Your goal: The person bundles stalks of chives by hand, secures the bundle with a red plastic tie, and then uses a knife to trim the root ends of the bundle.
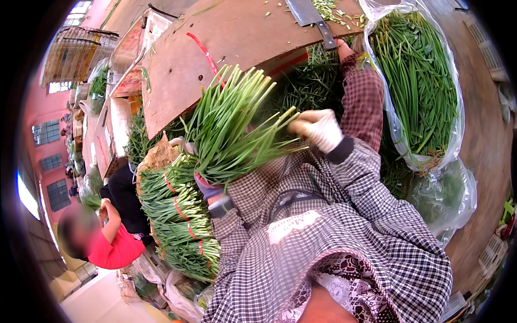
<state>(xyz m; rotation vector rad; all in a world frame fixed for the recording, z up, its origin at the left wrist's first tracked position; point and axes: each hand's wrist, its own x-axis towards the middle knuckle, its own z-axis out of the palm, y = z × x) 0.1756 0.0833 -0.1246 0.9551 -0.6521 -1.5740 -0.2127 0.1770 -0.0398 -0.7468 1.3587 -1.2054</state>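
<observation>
My left hand (190,148), gloved and mostly hidden by leaves, holds a loose sheaf of green garlic chives (230,129) by its lower left side. The pale cut ends of the sheaf point up and to the right. My right hand (319,129), in a white glove, is blurred beside the stalk ends that fan out to the right. Leaves hide whether its fingers grip any. Left of my lap, several chive bundles (177,202) tied with red bands lie stacked on brown paper (159,155).
A brown board (173,76) ahead carries a cleaver (305,14), chopped stalk bits (329,10) and a red strip (204,50). Loose greens (311,80) lie beneath it. A clear bag (454,80) of chives (416,80) stands right. A person in red (117,246) sits left.
</observation>
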